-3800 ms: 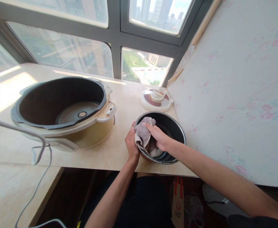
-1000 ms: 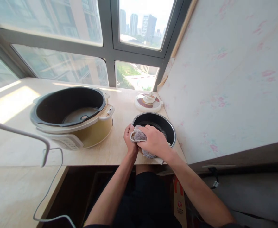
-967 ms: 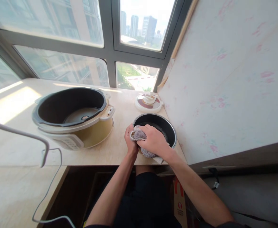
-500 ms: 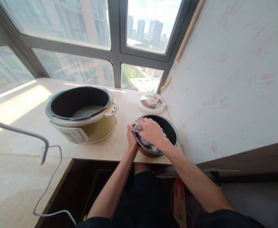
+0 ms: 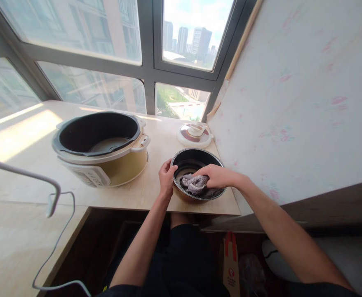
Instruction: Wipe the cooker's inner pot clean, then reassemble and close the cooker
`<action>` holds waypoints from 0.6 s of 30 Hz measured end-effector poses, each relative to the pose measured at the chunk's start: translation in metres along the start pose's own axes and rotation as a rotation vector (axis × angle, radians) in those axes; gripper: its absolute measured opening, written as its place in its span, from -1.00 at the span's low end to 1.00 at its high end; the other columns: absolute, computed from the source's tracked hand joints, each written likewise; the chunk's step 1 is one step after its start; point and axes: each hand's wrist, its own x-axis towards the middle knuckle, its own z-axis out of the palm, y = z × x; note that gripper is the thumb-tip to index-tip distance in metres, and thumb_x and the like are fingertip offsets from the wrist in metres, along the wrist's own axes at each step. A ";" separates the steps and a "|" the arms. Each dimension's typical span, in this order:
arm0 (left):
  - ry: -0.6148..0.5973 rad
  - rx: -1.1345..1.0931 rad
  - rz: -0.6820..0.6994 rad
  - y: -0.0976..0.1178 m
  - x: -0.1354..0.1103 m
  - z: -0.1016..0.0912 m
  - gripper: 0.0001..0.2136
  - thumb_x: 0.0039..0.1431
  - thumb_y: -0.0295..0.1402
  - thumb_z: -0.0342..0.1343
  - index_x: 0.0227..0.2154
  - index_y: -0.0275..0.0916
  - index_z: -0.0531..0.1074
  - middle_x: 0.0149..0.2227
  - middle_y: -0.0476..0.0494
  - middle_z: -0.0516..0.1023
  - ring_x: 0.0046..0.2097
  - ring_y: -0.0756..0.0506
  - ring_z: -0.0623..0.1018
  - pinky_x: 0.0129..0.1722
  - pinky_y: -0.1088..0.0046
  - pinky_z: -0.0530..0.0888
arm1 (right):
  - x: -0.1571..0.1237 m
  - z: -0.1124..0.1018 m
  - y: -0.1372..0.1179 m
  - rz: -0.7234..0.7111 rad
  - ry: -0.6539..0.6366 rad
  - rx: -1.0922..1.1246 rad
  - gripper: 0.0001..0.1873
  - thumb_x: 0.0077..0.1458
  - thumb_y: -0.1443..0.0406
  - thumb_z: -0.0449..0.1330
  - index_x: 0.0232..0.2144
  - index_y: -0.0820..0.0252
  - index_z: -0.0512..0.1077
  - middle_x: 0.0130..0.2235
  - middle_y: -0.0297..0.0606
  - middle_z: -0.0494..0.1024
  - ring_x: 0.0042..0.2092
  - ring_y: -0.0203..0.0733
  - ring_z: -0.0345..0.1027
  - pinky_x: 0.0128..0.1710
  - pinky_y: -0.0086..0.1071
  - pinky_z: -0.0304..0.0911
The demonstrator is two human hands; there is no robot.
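Observation:
A round dark-lined inner pot (image 5: 196, 153) stands near the front edge of the wooden counter. My left hand (image 5: 167, 176) grips its left rim, thumb over the edge and fingers outside. Inside the pot, my right hand (image 5: 216, 175) is closed on a bunched grey-and-white cloth (image 5: 195, 183); some of its fingertips are hidden by the pot and cloth. Behind the pot lies a round lid (image 5: 195, 135) with a white knob. The open electric pressure cooker body (image 5: 119, 165), black inside and gold outside, sits to the left.
A grey bent rod with a cable (image 5: 52, 181) crosses the left side of the counter (image 5: 159, 144). The flowered wall (image 5: 276, 103) closes in on the right, windows rise behind. Below the counter is a paper bag (image 5: 230, 264) with red handles.
My right hand has moved the cloth from the pot's left rim down to the inside near the front. My left hand has shifted slightly left, its thumb now over the rim.

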 end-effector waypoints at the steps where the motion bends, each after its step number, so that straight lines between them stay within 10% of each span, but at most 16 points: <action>1: -0.025 0.008 -0.007 0.002 0.000 -0.002 -0.65 -0.13 -0.36 0.28 -0.19 -0.29 0.59 -0.19 -0.16 0.66 -0.10 -0.16 0.60 0.04 0.25 0.45 | 0.003 0.000 0.006 0.063 0.031 -0.028 -0.40 -0.17 0.52 0.15 -0.05 0.06 0.59 -0.02 -0.30 0.65 0.00 -0.06 0.49 0.00 -0.37 0.28; 8: -0.067 -0.023 -0.021 0.006 -0.005 -0.004 -0.65 -0.04 -0.29 0.31 -0.14 -0.25 0.64 -0.07 -0.19 0.67 0.05 -0.23 0.58 0.18 0.17 0.39 | 0.044 0.012 0.036 0.385 0.407 -0.117 -0.65 0.06 0.36 0.19 -0.05 0.19 0.47 -0.04 -0.11 0.62 -0.02 -0.04 0.46 -0.07 -0.34 0.26; 18: -0.051 -0.041 0.020 -0.008 -0.004 -0.004 -0.64 0.07 -0.26 0.26 -0.06 -0.26 0.64 -0.05 -0.20 0.67 0.15 -0.27 0.54 0.26 0.14 0.33 | 0.088 0.043 0.021 0.383 0.309 0.174 -0.81 0.03 0.24 0.26 -0.31 0.18 0.38 -0.25 -0.25 0.57 -0.22 -0.16 0.43 -0.27 -0.41 0.20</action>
